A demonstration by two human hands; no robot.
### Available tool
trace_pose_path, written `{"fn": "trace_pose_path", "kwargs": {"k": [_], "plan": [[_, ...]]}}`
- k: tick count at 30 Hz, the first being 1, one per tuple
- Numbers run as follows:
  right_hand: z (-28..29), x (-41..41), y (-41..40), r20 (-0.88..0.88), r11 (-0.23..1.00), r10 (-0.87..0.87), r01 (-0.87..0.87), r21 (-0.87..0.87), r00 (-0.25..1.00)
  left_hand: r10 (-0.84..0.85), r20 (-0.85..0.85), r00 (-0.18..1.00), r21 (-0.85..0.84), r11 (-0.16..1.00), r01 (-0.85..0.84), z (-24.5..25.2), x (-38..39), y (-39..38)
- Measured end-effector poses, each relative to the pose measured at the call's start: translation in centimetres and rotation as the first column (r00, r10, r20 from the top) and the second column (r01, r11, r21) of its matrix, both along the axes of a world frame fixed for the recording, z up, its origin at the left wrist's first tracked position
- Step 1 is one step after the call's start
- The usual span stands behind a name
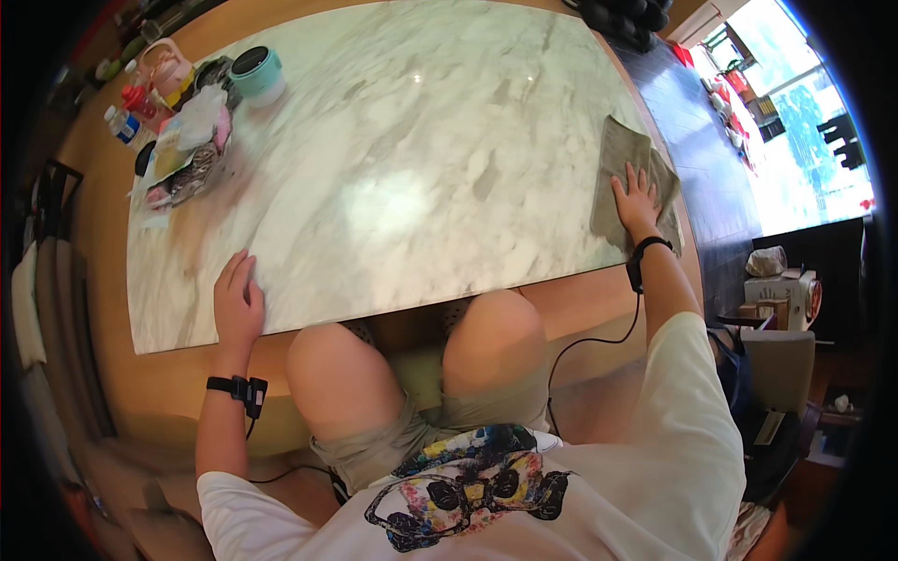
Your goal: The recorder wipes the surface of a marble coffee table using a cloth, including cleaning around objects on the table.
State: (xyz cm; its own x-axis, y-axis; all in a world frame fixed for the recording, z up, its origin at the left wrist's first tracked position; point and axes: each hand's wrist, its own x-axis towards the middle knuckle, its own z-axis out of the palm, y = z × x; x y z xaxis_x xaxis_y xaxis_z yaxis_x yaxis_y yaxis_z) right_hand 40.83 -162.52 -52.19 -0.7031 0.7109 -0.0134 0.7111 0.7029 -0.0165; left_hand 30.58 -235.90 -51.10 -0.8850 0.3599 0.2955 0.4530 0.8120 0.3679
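Note:
A marble-patterned tabletop (421,154) spreads out before me. My right hand (637,200) lies flat, fingers spread, on a grey-brown cloth (617,154) at the table's right edge. The cloth looks folded, and its right side reaches the edge. My left hand (240,294) rests on the near left part of the tabletop, close to the front edge. It holds nothing, and its thumb is a little apart from the fingers. Both wrists wear black straps with small devices and cables.
At the back left stand a teal and white lidded container (258,76), a water bottle (126,126), a red bottle (138,102), a pink container (165,70) and a pile of plastic bags (200,119). A chair (779,361) and boxes (779,298) are at the right.

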Motion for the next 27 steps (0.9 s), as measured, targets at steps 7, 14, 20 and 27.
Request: {"fn": "trace_pose_path", "kwargs": {"k": [7, 14, 20, 27], "plan": [[-0.8, -8.3, -4.2, -0.034, 0.98, 0.199, -0.199, 0.004, 0.979, -0.002, -0.018, 1.0, 0.042, 0.999, 0.003, 0.1, -0.2, 0.6], [0.6, -9.4, -18.1, 0.001, 0.75, 0.657, -0.654, -0.104, 0.754, -0.002, -0.044, 0.999, 0.048, 0.999, 0.004, 0.0, -0.3, 0.4], [2.2, -1.8, -21.2, -0.135, 0.551, 0.804, -0.81, -0.202, 0.58, -0.043, -0.04, 0.998, 0.02, 0.999, 0.044, -0.9, 0.1, -0.9], [4.2, 7.8, -15.6, 0.045, 0.765, 0.642, -0.634, -0.112, 0.766, -0.01, -0.03, 0.999, -0.014, 1.0, 0.009, -1.3, 0.6, -1.5]]}}
